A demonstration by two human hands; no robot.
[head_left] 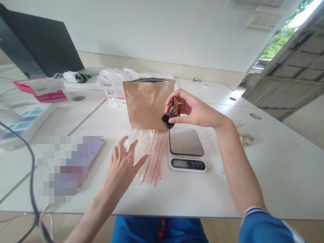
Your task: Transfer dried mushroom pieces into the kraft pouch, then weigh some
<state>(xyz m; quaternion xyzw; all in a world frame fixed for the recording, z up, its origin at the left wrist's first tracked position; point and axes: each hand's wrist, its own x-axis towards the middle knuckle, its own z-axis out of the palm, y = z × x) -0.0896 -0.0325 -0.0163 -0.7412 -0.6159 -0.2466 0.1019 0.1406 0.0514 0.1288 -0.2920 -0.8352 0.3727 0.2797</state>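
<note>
My right hand [188,109] grips a dark brown, curled dried piece [167,118], like dried peel, between thumb and fingers. It is held in the air in front of the right edge of a brown kraft paper bag [148,104], which stands upright with its top open. Just below and to the right lies a white digital kitchen scale [186,143] with a bare metal plate. My left hand [126,155] is spread with nothing in it, over clear zip bags [153,158] with red seal strips. Whether its fingertips touch the bags I cannot tell.
A phone [95,153], partly blurred out, lies at the left beside a dark cable [31,168]. Behind are plastic-wrapped packs [113,84], a pink and white box [48,89] and a monitor [40,44]. A small bag of pale pieces [246,139] lies right of my forearm.
</note>
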